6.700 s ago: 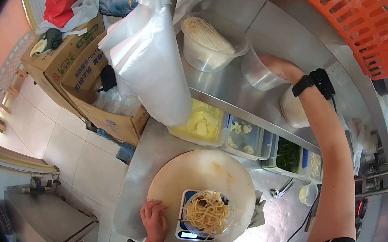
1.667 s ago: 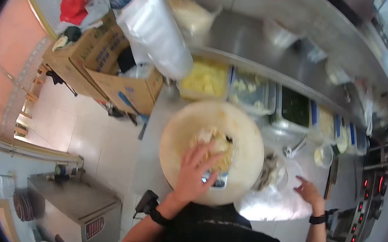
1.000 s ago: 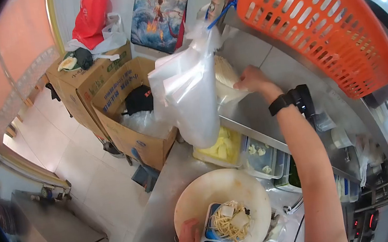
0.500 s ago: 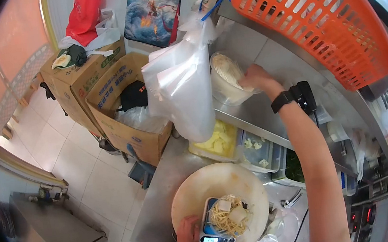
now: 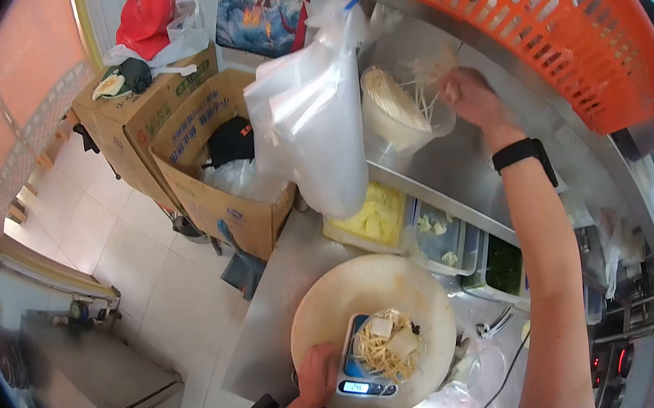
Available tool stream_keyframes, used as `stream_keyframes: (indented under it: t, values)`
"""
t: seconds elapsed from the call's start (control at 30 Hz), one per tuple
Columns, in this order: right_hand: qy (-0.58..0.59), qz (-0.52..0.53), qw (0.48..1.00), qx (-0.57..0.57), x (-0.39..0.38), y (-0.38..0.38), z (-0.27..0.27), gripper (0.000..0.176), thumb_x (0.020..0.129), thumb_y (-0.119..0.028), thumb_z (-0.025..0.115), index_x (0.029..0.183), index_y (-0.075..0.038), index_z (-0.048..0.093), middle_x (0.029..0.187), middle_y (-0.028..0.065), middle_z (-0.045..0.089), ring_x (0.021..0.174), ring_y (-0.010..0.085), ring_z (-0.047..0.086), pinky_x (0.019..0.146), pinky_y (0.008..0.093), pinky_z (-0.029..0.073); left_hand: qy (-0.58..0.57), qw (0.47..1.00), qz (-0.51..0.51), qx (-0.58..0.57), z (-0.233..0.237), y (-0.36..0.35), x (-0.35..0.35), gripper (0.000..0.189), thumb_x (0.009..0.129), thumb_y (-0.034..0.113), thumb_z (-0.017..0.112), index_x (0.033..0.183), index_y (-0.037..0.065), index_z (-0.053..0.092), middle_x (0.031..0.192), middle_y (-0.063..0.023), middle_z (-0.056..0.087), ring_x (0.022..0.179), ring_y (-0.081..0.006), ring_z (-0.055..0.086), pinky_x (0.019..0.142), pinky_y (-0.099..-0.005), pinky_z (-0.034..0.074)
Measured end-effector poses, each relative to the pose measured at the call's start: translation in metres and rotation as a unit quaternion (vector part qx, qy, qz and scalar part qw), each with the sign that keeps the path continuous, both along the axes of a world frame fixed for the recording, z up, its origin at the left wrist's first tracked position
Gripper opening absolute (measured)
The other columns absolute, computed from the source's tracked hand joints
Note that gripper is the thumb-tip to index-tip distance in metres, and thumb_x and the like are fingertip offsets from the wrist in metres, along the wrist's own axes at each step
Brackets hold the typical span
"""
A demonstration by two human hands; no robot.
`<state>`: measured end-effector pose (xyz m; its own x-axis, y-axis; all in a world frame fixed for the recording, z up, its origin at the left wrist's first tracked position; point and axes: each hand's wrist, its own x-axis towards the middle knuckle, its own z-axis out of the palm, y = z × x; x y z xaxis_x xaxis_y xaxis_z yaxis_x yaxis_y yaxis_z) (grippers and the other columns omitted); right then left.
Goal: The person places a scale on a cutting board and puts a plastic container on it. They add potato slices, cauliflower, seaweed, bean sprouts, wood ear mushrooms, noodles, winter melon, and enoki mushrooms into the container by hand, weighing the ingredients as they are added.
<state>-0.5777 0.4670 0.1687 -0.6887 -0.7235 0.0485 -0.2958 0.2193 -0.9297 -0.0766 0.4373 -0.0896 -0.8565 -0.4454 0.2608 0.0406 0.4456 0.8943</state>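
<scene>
My right hand (image 5: 469, 99) is raised over a clear tub of pale noodles (image 5: 395, 106) on the steel shelf and pinches a tuft of noodle strands (image 5: 427, 75) that trails up out of the tub. My left hand (image 5: 317, 376) rests on the round cutting board (image 5: 337, 293), beside a blue kitchen scale (image 5: 360, 383). A bowl of noodles with white slices on top (image 5: 387, 346) sits on the scale.
A bundle of clear plastic bags (image 5: 315, 123) hangs left of the tub. An orange basket (image 5: 558, 17) juts overhead. Ingredient containers (image 5: 430, 233) line the counter's back. Cardboard boxes (image 5: 188, 156) stand on the floor to the left.
My right hand has lifted out of the noodle tub, pulling strands up with it. The left hand stays by the scale.
</scene>
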Motion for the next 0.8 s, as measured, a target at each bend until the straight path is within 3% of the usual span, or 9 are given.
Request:
stream_keyframes:
  t: [0.03, 0.1, 0.3, 0.4, 0.47, 0.57, 0.7, 0.77, 0.8]
  values:
    - [0.059, 0.014, 0.994, -0.091, 0.009, 0.005, 0.008, 0.016, 0.086, -0.009, 0.044, 0.093, 0.004, 0.051, 0.101, 0.0192, 0.053, 0.088, 0.0208, 0.053, 0.07, 0.0302, 0.047, -0.008, 1.0, -0.003, 0.003, -0.001, 0.0, -0.001, 0.025, 0.074, -0.003, 0.052, 0.098, 0.003, 0.053, 0.094, -0.017, 0.056, 0.086, -0.0351, 0.055, 0.074, -0.0407, 0.044]
    - [-0.42, -0.092, 0.804, -0.41, 0.019, 0.007, 0.032, 0.017, 0.085, 0.002, 0.037, 0.1, 0.007, 0.045, 0.1, 0.0197, 0.051, 0.084, 0.022, 0.05, 0.072, 0.0314, 0.047, 0.002, 1.0, -0.004, 0.005, -0.004, 0.0, 0.001, 0.024, 0.075, -0.003, 0.052, 0.099, 0.002, 0.053, 0.094, -0.0176, 0.056, 0.087, -0.0361, 0.054, 0.075, -0.0412, 0.044]
    - [-0.502, 0.084, 0.759, -0.407, 0.076, 0.064, 0.044, 0.03, 0.086, 0.003, 0.037, 0.115, 0.01, 0.037, 0.101, 0.0177, 0.047, 0.076, 0.0195, 0.044, 0.067, 0.0274, 0.041, 0.002, 0.999, 0.015, 0.05, -0.01, 0.001, 0.005, 0.027, 0.076, -0.004, 0.049, 0.103, 0.001, 0.052, 0.099, -0.0187, 0.054, 0.093, -0.0341, 0.053, 0.082, -0.0381, 0.042]
    - [-0.449, 0.15, 0.81, -0.347, 0.156, 0.089, 0.022, 0.045, 0.083, 0.003, 0.038, 0.126, 0.012, 0.029, 0.103, 0.0128, 0.047, 0.075, 0.0152, 0.042, 0.063, 0.0262, 0.036, 0.02, 0.993, 0.025, 0.113, 0.016, -0.007, 0.0, 0.026, 0.079, -0.004, 0.046, 0.104, 0.0, 0.051, 0.104, -0.0166, 0.052, 0.098, -0.0293, 0.05, 0.086, -0.0343, 0.039]
    - [-0.447, 0.024, 0.837, -0.314, 0.221, 0.106, 0.003, 0.053, 0.081, 0.001, 0.041, 0.133, 0.005, 0.029, 0.107, 0.011, 0.049, 0.075, 0.0103, 0.046, 0.06, 0.0204, 0.041, 0.024, 0.994, 0.021, 0.106, 0.032, -0.011, -0.002, 0.025, 0.08, -0.003, 0.045, 0.105, 0.0, 0.051, 0.105, -0.0158, 0.051, 0.098, -0.0283, 0.05, 0.086, -0.0336, 0.039]
    - [-0.347, -0.025, 0.926, -0.144, 0.289, 0.138, -0.057, 0.039, 0.079, 0.001, 0.051, 0.117, 0.002, 0.044, 0.095, 0.0059, 0.056, 0.065, 0.0087, 0.05, 0.055, 0.0221, 0.044, 0.055, 0.992, 0.013, 0.116, 0.045, -0.014, -0.008, 0.026, 0.081, -0.003, 0.045, 0.106, 0.0, 0.05, 0.106, -0.0149, 0.05, 0.099, -0.0267, 0.049, 0.086, -0.0326, 0.038]
    - [-0.222, -0.062, 0.971, 0.057, 0.362, 0.148, -0.119, 0.042, 0.082, 0.001, 0.051, 0.123, -0.003, 0.044, 0.099, 0.0083, 0.053, 0.081, 0.0169, 0.052, 0.07, 0.0256, 0.044, 0.086, 0.988, -0.01, 0.131, 0.062, -0.009, -0.02, 0.029, 0.08, -0.003, 0.045, 0.108, -0.001, 0.049, 0.108, -0.0148, 0.049, 0.101, -0.0252, 0.047, 0.088, -0.0319, 0.036]
    - [0.155, -0.058, 0.975, 0.15, 0.38, 0.148, -0.127, 0.048, 0.081, 0.002, 0.052, 0.127, -0.003, 0.041, 0.106, 0.015, 0.047, 0.094, 0.025, 0.047, 0.078, 0.0277, 0.042, 0.072, 0.99, -0.028, 0.12, 0.067, -0.007, -0.019, 0.028, 0.083, 0.0, 0.044, 0.11, 0.0, 0.048, 0.112, -0.014, 0.048, 0.104, -0.0239, 0.046, 0.091, -0.0318, 0.035]
    - [0.176, -0.074, 0.971, 0.145, 0.385, 0.149, -0.13, 0.05, 0.079, 0.004, 0.056, 0.126, -0.003, 0.042, 0.111, 0.0192, 0.041, 0.099, 0.031, 0.043, 0.083, 0.0324, 0.04, 0.064, 0.991, -0.044, 0.109, 0.068, -0.006, -0.019, 0.027, 0.085, 0.004, 0.044, 0.112, 0.001, 0.047, 0.115, -0.0131, 0.046, 0.107, -0.0226, 0.045, 0.093, -0.0317, 0.034]
